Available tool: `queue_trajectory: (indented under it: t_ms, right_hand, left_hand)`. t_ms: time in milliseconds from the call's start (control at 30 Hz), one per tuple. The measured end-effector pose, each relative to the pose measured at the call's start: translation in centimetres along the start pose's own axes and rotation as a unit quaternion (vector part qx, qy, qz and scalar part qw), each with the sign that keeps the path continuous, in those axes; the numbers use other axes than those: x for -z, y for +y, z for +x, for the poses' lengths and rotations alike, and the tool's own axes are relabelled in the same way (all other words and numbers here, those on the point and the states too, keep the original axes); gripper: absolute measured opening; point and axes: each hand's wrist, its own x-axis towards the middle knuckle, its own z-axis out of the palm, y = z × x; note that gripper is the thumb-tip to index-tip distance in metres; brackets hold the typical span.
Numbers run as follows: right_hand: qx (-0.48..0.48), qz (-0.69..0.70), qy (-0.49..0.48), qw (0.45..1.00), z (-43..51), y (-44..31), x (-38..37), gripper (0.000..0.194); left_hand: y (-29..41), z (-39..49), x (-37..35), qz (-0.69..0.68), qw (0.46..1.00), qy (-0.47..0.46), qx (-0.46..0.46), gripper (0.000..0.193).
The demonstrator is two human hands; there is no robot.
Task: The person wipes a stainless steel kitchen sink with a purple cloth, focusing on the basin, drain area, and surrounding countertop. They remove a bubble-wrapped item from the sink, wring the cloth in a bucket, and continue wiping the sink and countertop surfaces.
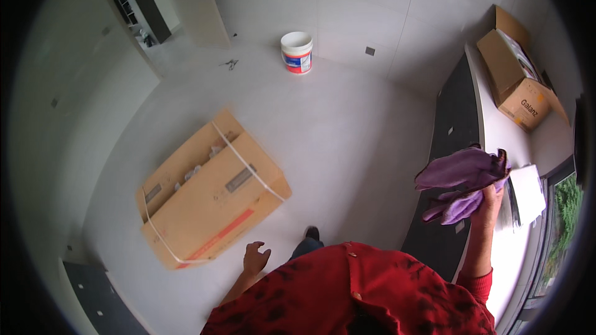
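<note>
My right hand [489,202] grips a purple cloth [461,172] with dark stitched edges, which hangs in folds beside the counter at the right. My left hand [256,258] holds nothing; its fingers are apart and slightly curled, low in front of me. Near it on the floor lies a large cardboard box [205,223], bound with white straps, with clear plastic showing in the gap along its top. A few papers or a white board [528,193] lie on the counter beyond my right hand.
An open cardboard box [524,102] stands on the white counter [493,137] above dark cabinets [454,116]. A white, red and blue plastic bucket [297,53] stands by the far wall. Small dark items [230,64] lie near the open door [195,4]. A window [561,223] is at the right.
</note>
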Motion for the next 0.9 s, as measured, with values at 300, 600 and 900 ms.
queue_trajectory:
  t_ms: [300, 600, 900]
  right_hand:
    - [-0.050, -0.014, -0.033, 0.998, 14.9, 7.6, -11.3, 0.048]
    - [-0.081, 0.013, -0.063, 0.995, 36.2, 21.6, -21.4, 0.062]
    - [-0.137, 0.025, -0.122, 0.983, 54.2, 34.3, -39.2, 0.039]
  left_hand:
    - [11.3, 25.5, 7.2, -0.051, 0.979, 0.049, -0.189, 0.039]
    - [16.8, 44.3, 4.3, -0.035, 0.996, -0.041, -0.076, 0.038]
    - [13.2, 56.7, 8.3, -0.212, 0.976, 0.037, 0.029, 0.043]
